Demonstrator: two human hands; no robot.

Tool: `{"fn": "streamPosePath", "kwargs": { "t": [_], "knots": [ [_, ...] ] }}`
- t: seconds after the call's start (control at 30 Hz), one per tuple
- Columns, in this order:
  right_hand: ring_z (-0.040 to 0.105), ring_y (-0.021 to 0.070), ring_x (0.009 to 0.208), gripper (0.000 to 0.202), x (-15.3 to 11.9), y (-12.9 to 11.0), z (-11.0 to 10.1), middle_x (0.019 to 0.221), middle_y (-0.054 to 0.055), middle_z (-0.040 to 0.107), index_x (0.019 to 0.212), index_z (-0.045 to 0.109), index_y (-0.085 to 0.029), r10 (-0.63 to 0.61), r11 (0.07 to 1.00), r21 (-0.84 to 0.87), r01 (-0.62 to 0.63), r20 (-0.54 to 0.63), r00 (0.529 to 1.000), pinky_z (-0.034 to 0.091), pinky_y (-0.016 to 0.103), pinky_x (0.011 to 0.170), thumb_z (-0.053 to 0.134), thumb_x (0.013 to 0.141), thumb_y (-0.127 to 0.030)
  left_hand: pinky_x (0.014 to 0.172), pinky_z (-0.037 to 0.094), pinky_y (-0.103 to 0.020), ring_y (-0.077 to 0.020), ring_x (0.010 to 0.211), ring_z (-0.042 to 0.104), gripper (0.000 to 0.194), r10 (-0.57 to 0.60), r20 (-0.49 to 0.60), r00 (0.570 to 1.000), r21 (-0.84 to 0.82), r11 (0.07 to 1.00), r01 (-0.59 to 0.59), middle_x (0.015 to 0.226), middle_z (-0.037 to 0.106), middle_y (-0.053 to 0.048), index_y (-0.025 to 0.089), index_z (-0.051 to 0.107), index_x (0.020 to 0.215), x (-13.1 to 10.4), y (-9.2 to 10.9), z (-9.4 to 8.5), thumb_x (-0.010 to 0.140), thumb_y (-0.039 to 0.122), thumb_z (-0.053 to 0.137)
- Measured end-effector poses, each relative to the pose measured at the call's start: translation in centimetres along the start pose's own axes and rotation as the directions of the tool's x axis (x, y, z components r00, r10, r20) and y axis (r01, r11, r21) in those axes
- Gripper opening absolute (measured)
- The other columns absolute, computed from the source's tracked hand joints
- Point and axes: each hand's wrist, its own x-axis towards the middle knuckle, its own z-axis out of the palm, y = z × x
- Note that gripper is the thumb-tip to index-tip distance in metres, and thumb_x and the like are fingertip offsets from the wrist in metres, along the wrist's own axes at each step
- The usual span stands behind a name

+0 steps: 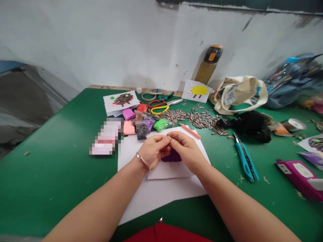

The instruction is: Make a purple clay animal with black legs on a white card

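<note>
Grey-white wall [101, 40], scuffed, paint chipped top right below a dark green band [252, 6]. Green-topped desk [63, 141] against it, pale wood strip [101, 87] along back edge. Blue-topped furniture [10, 66] far left, blurred. Soft light, faint wall shadows.

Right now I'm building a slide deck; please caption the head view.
Left hand and right hand close together over a purple shape on white paper, sunflower seeds scattered beyond.
</note>
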Motion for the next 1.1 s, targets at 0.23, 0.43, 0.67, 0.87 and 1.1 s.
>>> {"fn": "streamPosePath", "kwargs": {
  "t": [0.23, 0.43, 0.67, 0.87, 1.1],
  "knots": [
    [0.063, 0.0165, 0.091, 0.02, -0.3, -0.3, 0.1, 0.097, 0.002, 0.068, 0.1, 0.065, -0.022, -0.024, 0.999, 0.047, 0.024, -0.01, 1.0, 0.049, 0.034, 0.087, 0.055, 0.086, -0.033, 0.043, 0.034, -0.018, -0.0035, 0.041, 0.043, 0.035, 0.069, -0.014, 0.997, 0.057, 0.996, -0.068, 0.051, 0.052, 0.004, 0.013, 0.059, 0.062, 0.2, 0.3, 0.1, 0.064, 0.04, 0.082],
    [0.064, 0.0155, 0.083, 0.021, -0.6, -0.9, 0.1, 0.089, 0.001, 0.068, 0.101, 0.066, -0.023, -0.068, 0.998, -0.012, 0.069, 0.047, 0.997, 0.051, 0.034, 0.081, 0.051, 0.088, -0.03, 0.041, 0.035, -0.02, -0.0062, 0.04, 0.047, 0.039, 0.103, -0.029, 0.994, 0.15, 0.984, -0.098, 0.051, 0.055, 0.003, 0.014, 0.06, 0.062, 0.0, 0.2, 0.1, 0.065, 0.047, 0.079],
    [0.062, 0.0164, 0.091, 0.021, -0.3, -0.6, -0.4, 0.097, 0.002, 0.069, 0.102, 0.065, -0.02, -0.073, 0.996, -0.051, 0.069, -0.077, 0.994, 0.048, 0.032, 0.085, 0.054, 0.086, -0.029, 0.06, 0.046, -0.023, -0.0079, 0.06, 0.055, 0.033, 0.157, 0.031, 0.987, 0.129, 0.979, -0.16, 0.069, 0.064, -0.001, 0.012, 0.072, 0.08, 0.1, 0.4, 0.2, 0.057, 0.032, 0.086],
    [0.062, 0.0153, 0.089, 0.021, -0.5, -1.1, -0.4, 0.096, 0.002, 0.068, 0.098, 0.067, -0.02, -0.123, 0.988, -0.088, 0.123, 0.011, 0.992, 0.047, 0.031, 0.083, 0.05, 0.089, -0.027, 0.04, 0.03, -0.018, -0.0043, 0.04, 0.042, 0.042, 0.207, -0.033, 0.978, 0.266, 0.945, -0.191, 0.047, 0.049, 0.005, 0.013, 0.062, 0.06, 0.7, 0.2, -0.4, 0.067, 0.051, 0.077],
    [0.062, 0.014, 0.08, 0.019, -0.1, -0.3, -1.8, 0.1, 0.002, 0.067, 0.098, 0.067, -0.022, -0.128, 0.988, -0.096, 0.121, -0.076, 0.989, 0.049, 0.032, 0.079, 0.052, 0.088, -0.029, 0.058, 0.046, -0.021, -0.008, 0.059, 0.057, 0.034, 0.223, -0.02, 0.975, 0.257, 0.943, -0.21, 0.07, 0.064, -0.001, 0.012, 0.071, 0.078, 0.8, 0.1, -0.3, 0.059, 0.037, 0.085]
  ]
}}
